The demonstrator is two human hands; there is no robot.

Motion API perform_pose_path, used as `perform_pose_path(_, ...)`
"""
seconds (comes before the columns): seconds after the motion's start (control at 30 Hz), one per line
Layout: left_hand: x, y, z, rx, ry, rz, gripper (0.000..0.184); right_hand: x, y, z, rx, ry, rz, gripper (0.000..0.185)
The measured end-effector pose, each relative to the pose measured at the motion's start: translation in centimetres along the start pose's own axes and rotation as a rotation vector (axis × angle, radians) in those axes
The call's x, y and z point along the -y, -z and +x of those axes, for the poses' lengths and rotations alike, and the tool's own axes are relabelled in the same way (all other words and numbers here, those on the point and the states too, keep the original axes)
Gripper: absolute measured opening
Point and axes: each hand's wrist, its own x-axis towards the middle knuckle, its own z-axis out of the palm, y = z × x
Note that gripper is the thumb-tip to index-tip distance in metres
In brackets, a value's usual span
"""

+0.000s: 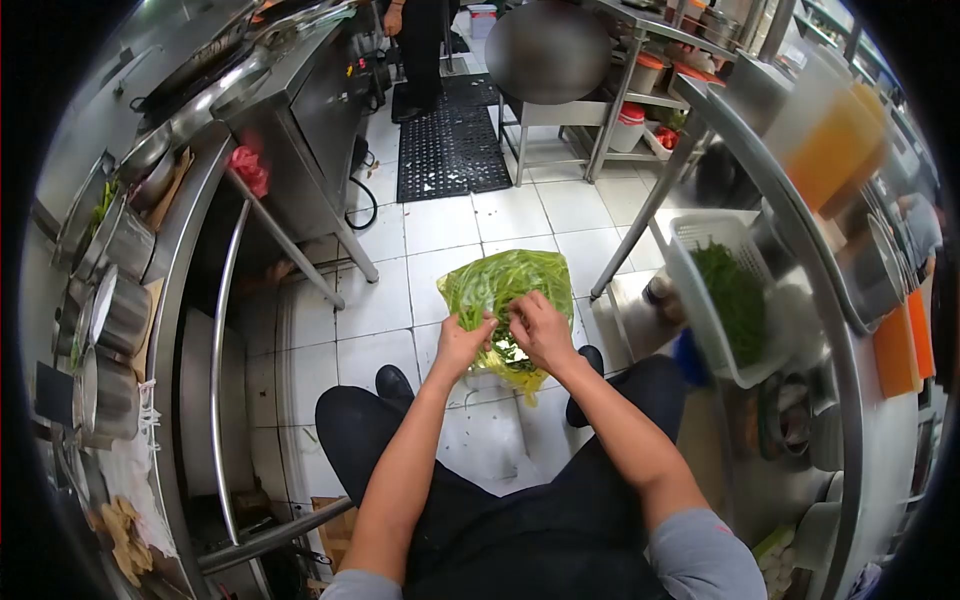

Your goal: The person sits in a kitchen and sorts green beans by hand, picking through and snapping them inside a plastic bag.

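Note:
Between my knees, low over the tiled floor, is a yellow-green plastic bag with long green stalks showing through it. My left hand is closed at the near left side of the bag's mouth, its thumb and fingers pinching leafy greens. Curled fingers of my right hand pinch at the same greens from the other side. The hands are a short gap apart, and the exact stems in the fingers are too small to tell. A white patch and some dark leaves show between them.
At right, a white basket of cut greens sits on the lower shelf of a steel table. Steel pots line the left counter. A black rubber mat lies ahead; another person stands near it.

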Motion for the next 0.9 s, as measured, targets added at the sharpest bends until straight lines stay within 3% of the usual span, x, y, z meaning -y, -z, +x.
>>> perform_pose_path(0.2, 0.2, -0.6, -0.3, 0.103, 0.037, 0.307, 0.028, 0.6, 1.2, -0.2, 0.103, -0.031, 0.185, 0.009)
perform_pose_path(0.27, -0.1, -0.3, -0.4, 0.069, -0.146, 0.705, 0.03, -0.8, 0.8, -0.3, 0.135, 0.023, 0.114, 0.009)
perform_pose_path(0.4, 0.9, 0.4, -0.1, 0.11, -0.188, 0.729, 0.029, -1.5, 0.1, -0.5, 0.271, 0.066, -0.129, 0.012)
perform_pose_path(0.47, 1.1, 0.3, -0.1, 0.138, -0.194, 0.793, 0.027, -1.3, -0.4, -0.4, 0.228, 0.003, -0.1, 0.013)
perform_pose_path(0.63, -1.7, -0.2, -0.1, 0.153, 0.04, 0.514, 0.02, -1.6, -1.0, 0.0, 0.109, -0.255, 0.146, 0.012)
perform_pose_path(0.7, -1.6, 0.1, -0.1, 0.164, 0.087, 0.474, 0.018, -2.5, -0.9, 0.3, -0.069, -0.382, 0.175, 0.013)
perform_pose_path(0.77, -1.0, 0.6, -0.1, 0.118, 0.232, 0.306, 0.019, -3.3, 0.4, 0.7, -0.033, -0.377, 0.182, 0.014)
perform_pose_path(0.83, -1.3, 1.0, 0.1, 0.056, 0.218, 0.174, 0.02, -4.5, 0.4, 0.3, 0.18, -0.196, 0.099, 0.015)
perform_pose_path(0.9, -1.0, 1.5, 0.5, 0.002, 0.204, 0.044, 0.022, -5.3, -0.8, -0.9, 0.161, -0.107, 0.025, 0.02)
